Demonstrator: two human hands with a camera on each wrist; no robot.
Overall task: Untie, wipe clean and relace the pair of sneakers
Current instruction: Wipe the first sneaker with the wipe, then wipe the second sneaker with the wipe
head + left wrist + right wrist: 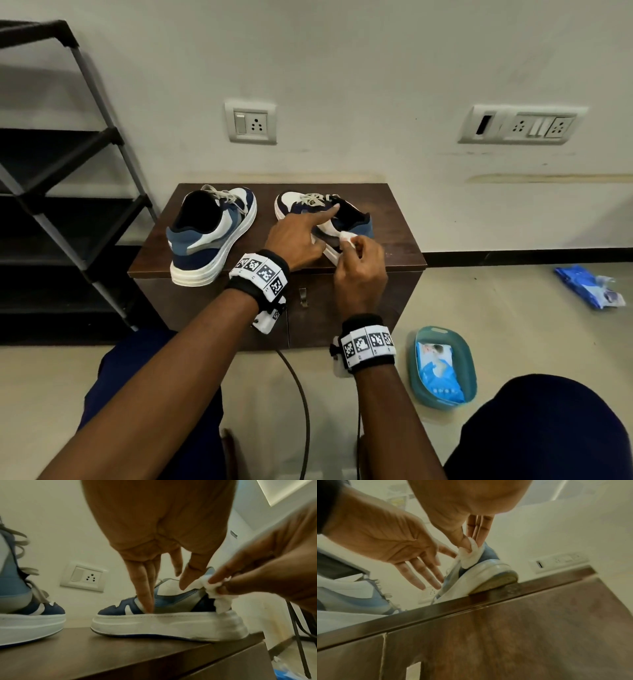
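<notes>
Two blue-and-white sneakers stand on a brown cabinet [397, 240], both with grey laces in their eyelets. My left hand [299, 236] rests on the right sneaker [356, 219]: its index finger lies on the tongue, and the other fingers [147, 588] stay straight against the side panel. My right hand [358, 263] pinches a crumpled white wipe [346, 236] between thumb and fingers. It presses the wipe [221, 599] on the upper near the heel, just above the white sole [171, 623]. The left sneaker [212, 233] stands untouched, heel toward me.
A black shoe rack [68, 171] stands at the left, close to the cabinet. On the floor to the right are a teal basin [469, 363] holding a blue wipe pack and another blue pack [589, 287]. A cable [303, 397] runs between my knees. The right sneaker's heel [496, 577] overhangs the cabinet's front edge.
</notes>
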